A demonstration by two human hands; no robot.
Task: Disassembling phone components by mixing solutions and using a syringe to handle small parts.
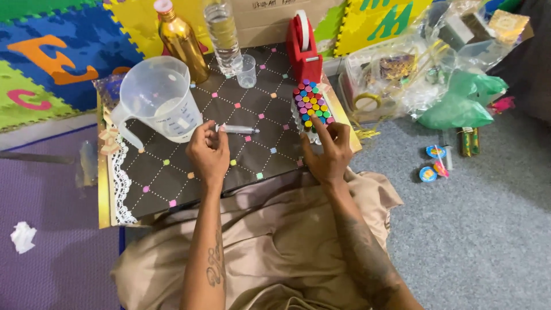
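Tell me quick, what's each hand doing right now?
Left hand: closed on a syringe, gripping its end.
Right hand: holding nothing, fingers partly curled, index finger touching the pack of coloured-capped vials.

Dark board (172,166) with dotted diamond pattern and coloured squares, lace-edged at left, resting across the lap. Directly on it: clear measuring jug (158,97) at upper left, gold bottle (182,40), clear water bottle (222,34), small clear cup (247,70), red tape dispenser (304,49), cluster of vials with coloured caps (311,106) at right edge. Grey carpet (488,218) to the right, carrying plastic bags (425,69) and small round toys (433,162). Crumpled tissue (23,236) on purple mat (51,258).
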